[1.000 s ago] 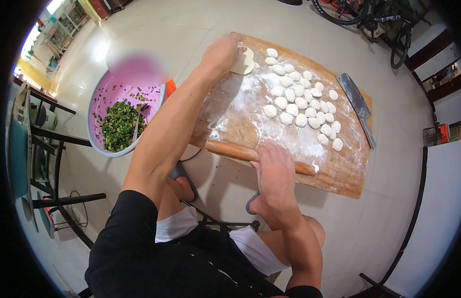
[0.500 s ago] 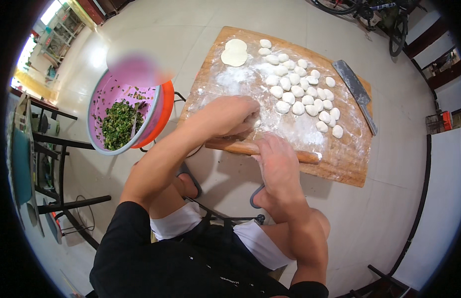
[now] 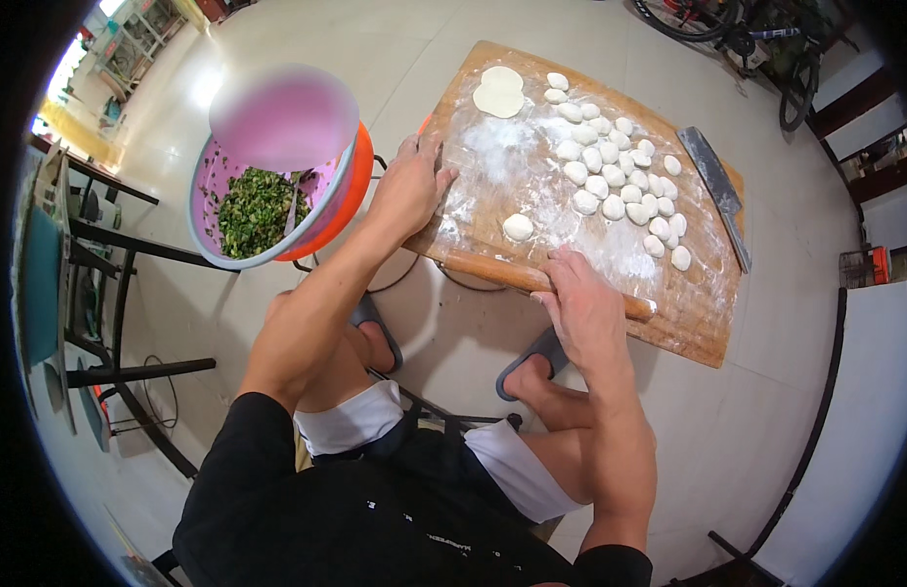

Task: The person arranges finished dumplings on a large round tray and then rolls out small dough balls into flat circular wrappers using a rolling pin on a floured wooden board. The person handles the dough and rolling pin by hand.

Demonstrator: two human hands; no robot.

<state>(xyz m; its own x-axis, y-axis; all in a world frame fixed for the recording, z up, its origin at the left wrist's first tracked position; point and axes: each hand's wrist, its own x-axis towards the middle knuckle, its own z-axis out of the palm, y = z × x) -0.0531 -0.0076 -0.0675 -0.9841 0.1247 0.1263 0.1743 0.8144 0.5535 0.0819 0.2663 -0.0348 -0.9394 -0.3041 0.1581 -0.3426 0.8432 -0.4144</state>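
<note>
One dough lump on the board, beyond the crosswise rolling pin, ahead and left of the right hand (curled over that pin), farther from the left hand at the left edge, gripping or empty hard to tell.

Dough pieces: white
Dough wrappers: pale cream
Rolling pin: orange-brown
Pastry board: tan, streaked white
Cleaver: dark grey
Chopped filling: mottled green
Basin: pink inside, blue-grey rim
</note>
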